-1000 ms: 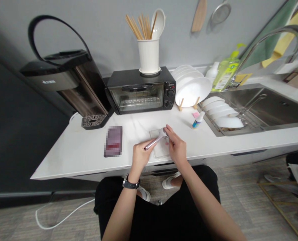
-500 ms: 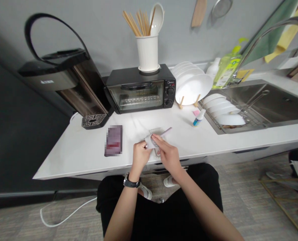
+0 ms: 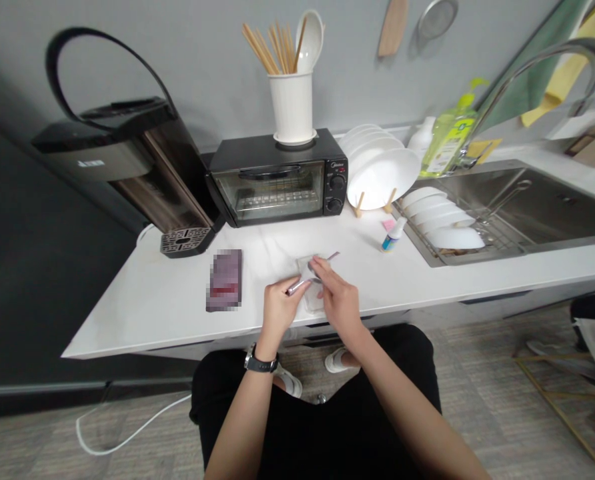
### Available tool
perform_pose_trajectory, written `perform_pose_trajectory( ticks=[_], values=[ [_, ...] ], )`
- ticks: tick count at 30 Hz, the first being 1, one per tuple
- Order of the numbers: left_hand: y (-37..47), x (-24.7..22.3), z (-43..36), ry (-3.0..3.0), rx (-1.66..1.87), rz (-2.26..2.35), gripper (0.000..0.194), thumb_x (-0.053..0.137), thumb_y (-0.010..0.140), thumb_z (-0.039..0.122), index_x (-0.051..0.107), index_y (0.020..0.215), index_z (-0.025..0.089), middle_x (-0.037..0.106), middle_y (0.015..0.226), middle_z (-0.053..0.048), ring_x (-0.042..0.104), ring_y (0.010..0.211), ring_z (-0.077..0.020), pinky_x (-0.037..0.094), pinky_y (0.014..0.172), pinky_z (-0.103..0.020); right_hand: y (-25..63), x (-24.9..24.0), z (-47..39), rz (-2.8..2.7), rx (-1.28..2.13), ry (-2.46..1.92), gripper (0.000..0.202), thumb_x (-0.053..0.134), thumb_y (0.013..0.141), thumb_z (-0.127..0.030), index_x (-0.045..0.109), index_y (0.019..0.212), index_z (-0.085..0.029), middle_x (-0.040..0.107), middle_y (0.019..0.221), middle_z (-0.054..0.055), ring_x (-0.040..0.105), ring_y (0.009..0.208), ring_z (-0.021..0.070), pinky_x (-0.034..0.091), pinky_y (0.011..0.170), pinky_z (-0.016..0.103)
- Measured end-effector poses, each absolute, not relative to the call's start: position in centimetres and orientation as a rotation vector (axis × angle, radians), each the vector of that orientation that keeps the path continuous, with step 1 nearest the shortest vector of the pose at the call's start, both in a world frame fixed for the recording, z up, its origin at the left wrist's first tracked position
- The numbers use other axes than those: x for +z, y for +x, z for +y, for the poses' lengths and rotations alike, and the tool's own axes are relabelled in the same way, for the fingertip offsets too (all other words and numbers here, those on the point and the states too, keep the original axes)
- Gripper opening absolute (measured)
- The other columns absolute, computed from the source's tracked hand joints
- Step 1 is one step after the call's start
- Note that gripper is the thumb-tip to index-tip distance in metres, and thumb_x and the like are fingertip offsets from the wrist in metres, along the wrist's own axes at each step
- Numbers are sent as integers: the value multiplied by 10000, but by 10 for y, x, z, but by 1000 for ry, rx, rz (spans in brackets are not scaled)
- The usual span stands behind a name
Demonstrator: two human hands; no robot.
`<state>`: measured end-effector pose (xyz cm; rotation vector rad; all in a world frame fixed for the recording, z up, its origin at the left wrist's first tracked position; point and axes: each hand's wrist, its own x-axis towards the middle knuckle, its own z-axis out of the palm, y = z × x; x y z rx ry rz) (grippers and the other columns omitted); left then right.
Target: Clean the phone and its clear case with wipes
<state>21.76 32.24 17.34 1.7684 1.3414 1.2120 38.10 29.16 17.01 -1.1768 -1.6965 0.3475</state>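
Note:
My left hand (image 3: 281,307) grips a slim, purple-edged thing (image 3: 298,286) that looks like a phone, tilted above the counter. A thin light-purple strip (image 3: 333,256) shows beyond my right fingers; whether it belongs to the same thing I cannot tell. My right hand (image 3: 338,293) presses a thin white wipe (image 3: 307,272) against it with fingers held together. Most of the wipe is hidden under those fingers. Below my hands lies a clear, shallow case (image 3: 315,305) on the white counter. A small spray bottle (image 3: 392,236) with a blue label stands to the right, apart from my hands.
A blurred-out purple item (image 3: 225,280) lies left of my hands. Behind are a black toaster oven (image 3: 272,190), a drinks dispenser (image 3: 177,193) and racked white plates (image 3: 385,179). The sink (image 3: 542,200) with bowls (image 3: 455,237) is at right. The counter's front edge (image 3: 177,345) runs close to me.
The phone-like thing has tilted, so its purple edge now shows at my left hand. My right fingers have shifted a little over the wipe. More of the clear case is visible.

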Motion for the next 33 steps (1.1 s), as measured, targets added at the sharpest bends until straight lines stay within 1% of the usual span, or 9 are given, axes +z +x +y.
perform_pose_trajectory(
  ticks=[3,7,13,16,18,20,23,27,33],
  values=[
    [216,171,322,1730,1247,1346,267,684,815,199,614,559,167,596,502,22,546,482,-116,388,470,-208,353,170,279,-1816,339,-1081,823,395,880,58,457,1619,-298,552,1609,2,563,1465,172,551,1164,327],
    [214,170,321,1688,1283,1177,139,590,822,163,691,726,163,680,610,-9,629,574,-142,459,528,-213,337,172,270,-1874,322,-1005,818,390,889,60,437,1630,-281,559,1603,7,568,1459,159,495,1220,342],
    [214,169,325,1785,1227,1312,239,709,803,203,662,575,149,614,518,24,535,502,-112,380,499,-208,373,172,282,-1839,317,-1103,811,402,891,55,475,1606,-319,563,1598,-25,575,1453,168,544,1168,323],
    [216,170,324,1746,1205,1270,210,764,875,345,844,883,151,804,796,-22,670,665,-164,502,619,-234,403,172,296,-1747,293,-1223,803,411,883,51,510,1582,-332,549,1610,-42,561,1466,169,557,1155,328],
    [217,171,323,1727,1190,1217,308,743,919,406,852,1101,183,843,1004,-46,728,804,-198,551,718,-259,418,173,304,-1718,268,-1272,795,431,874,46,534,1564,-336,555,1605,-47,549,1478,175,525,1192,345],
    [218,171,322,1727,1178,1208,338,731,933,430,844,1152,198,844,1022,-44,733,828,-201,551,726,-258,425,174,309,-1718,249,-1284,793,445,865,45,545,1557,-330,559,1604,-41,535,1489,183,490,1227,359],
    [219,172,322,1738,1197,1244,307,745,916,426,855,1062,179,829,902,-25,692,740,-171,520,670,-235,414,174,306,-1729,266,-1263,817,430,852,58,527,1571,-320,545,1617,-30,533,1491,179,518,1200,351],
    [217,170,322,1770,1226,1350,286,730,853,294,702,611,143,638,549,10,540,521,-118,395,509,-214,373,172,286,-1809,321,-1129,808,402,880,52,481,1604,-299,547,1615,-2,560,1468,162,534,1181,334],
    [214,170,322,1805,1259,1184,184,563,839,158,742,793,153,754,719,-43,681,653,-165,514,614,-235,345,170,270,-1923,375,-960,830,383,903,51,393,1648,-314,510,1640,-17,526,1494,151,467,1250,364]
  ],
)
